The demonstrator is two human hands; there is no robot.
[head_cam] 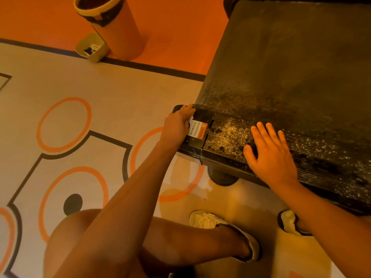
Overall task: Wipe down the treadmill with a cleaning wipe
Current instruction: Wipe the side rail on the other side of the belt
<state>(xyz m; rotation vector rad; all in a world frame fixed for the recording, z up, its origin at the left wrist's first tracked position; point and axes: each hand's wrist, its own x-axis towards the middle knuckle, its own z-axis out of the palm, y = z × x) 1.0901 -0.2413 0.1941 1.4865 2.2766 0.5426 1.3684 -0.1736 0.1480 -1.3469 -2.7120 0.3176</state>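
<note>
The treadmill's dark belt (291, 63) fills the upper right, its rear end speckled and dusty. At the rear left corner sits a black end cap (202, 117) with a warning sticker (197, 130). My left hand (177, 125) grips a white cleaning wipe (191, 117) and presses it on that end cap; only a small bit of the wipe shows under the fingers. My right hand (269, 153) lies flat, fingers spread, on the belt's rear edge.
An orange bin (118, 27) with a dark liner stands on the floor at the upper left, a small beige box (91, 48) beside it. A round treadmill foot (222, 177) shows below the deck. My knees and shoes (226, 231) are at the bottom.
</note>
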